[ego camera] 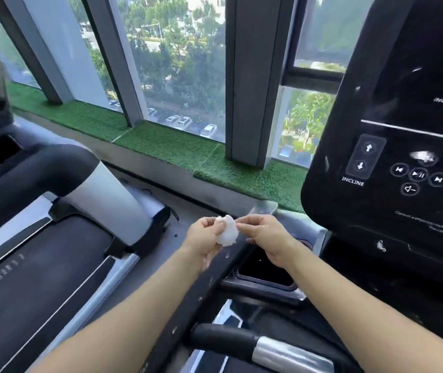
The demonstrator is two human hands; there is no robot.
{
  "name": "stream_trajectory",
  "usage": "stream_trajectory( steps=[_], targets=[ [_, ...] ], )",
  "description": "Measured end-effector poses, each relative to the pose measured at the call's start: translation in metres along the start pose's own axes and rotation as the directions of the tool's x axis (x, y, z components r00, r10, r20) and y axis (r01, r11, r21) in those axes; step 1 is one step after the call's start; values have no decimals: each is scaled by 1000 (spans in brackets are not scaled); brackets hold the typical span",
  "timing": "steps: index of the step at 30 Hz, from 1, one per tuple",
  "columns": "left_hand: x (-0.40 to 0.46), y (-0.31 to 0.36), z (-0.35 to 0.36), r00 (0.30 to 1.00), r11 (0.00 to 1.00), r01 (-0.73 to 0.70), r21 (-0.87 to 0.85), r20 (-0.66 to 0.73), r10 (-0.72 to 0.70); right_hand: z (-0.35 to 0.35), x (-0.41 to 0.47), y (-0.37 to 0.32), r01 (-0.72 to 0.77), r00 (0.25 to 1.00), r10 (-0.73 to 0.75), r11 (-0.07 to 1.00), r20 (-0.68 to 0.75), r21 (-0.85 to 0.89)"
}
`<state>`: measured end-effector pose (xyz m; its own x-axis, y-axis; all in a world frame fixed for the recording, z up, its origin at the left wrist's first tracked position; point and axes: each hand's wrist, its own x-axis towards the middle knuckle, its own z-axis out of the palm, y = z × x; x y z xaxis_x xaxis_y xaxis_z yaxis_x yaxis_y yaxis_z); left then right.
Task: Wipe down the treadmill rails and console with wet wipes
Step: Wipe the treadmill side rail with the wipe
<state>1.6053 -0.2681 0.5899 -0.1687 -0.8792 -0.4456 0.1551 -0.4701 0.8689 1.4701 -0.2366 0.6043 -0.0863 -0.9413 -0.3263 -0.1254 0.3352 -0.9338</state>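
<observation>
1. White and bunched, the wet wipe [227, 230] sits just below centre in the head view, between your two hands and above the black side rail [201, 294], so you can rework it before it touches anything.
2. Your left hand [204, 239] curls its fingers round the wad from 9 o'clock and holds most of it; I judge it is the anchor.
3. Your right hand [264, 238] pinches the wipe's edge from 3 o'clock, probably to pull a fresh face open.
4. The console [403, 146] stands at 2 o'clock, well apart from the wipe, with pale smudges near its buttons, so it looks not yet cleaned.
5. At 5 o'clock the padded handle [241, 343] lies untouched below your right forearm.
</observation>
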Motion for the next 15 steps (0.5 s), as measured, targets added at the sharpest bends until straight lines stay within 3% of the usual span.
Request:
stream_trajectory(
  steps=[1,3,7,9,13,15],
  targets=[
    [10,0,-3,994,988,-67,138,-73,77,-4,5,4,-20,997,15,998,-75,-61],
    [29,1,-4,942,862,-200,466,-149,299,-13,12,11,-67,975,28,982,-218,-175],
    [54,-9,17,825,566,-417,711,34,564,-29,22,25,-172,937,19,892,-348,-417],
    [64,-22,31,789,399,-478,782,184,586,-34,25,31,-198,934,-15,812,-358,-549],
    [65,-52,26,769,120,-553,825,449,456,-42,28,36,-212,940,-39,712,-339,-669],
    [60,-66,6,688,-13,-649,761,594,417,-46,27,37,-189,944,-58,710,-323,-678]
  ],
)
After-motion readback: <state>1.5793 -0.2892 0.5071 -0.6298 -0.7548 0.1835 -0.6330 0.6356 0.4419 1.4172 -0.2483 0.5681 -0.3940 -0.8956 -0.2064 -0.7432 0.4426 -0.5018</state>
